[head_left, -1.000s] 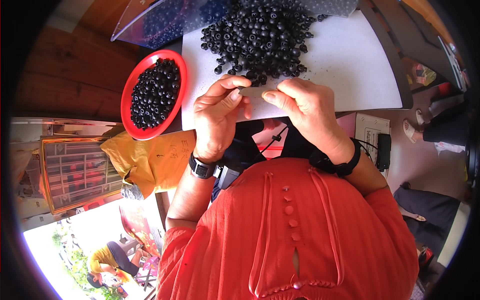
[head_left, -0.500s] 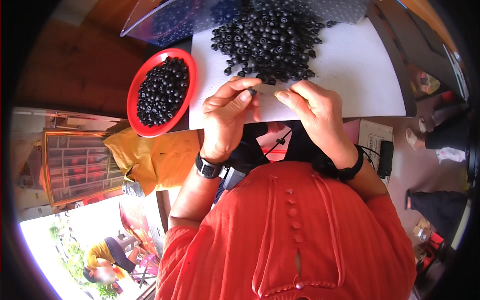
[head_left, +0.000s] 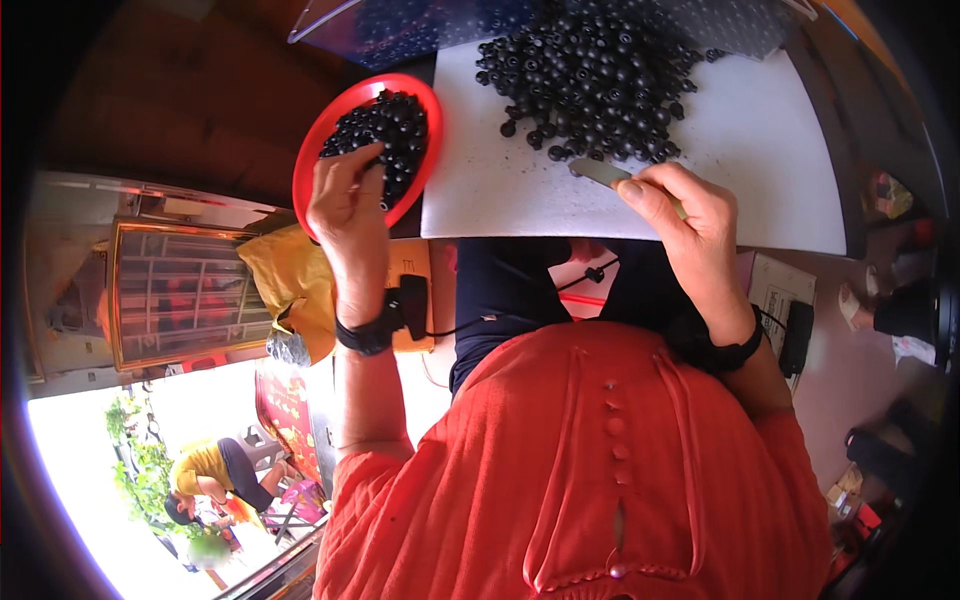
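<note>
Black beads: heaped on white board, more in red bowl.
Left hand has just left the blade for the bowl, so hands now work apart, blade clear of the left fingers. Left fingertips bunched over the bowl's beads; can't tell if they pinch one. Right hand: thumb and finger pinching the blade, near the heap. White box at right has print, too small to read; no label visible on beads.
</note>
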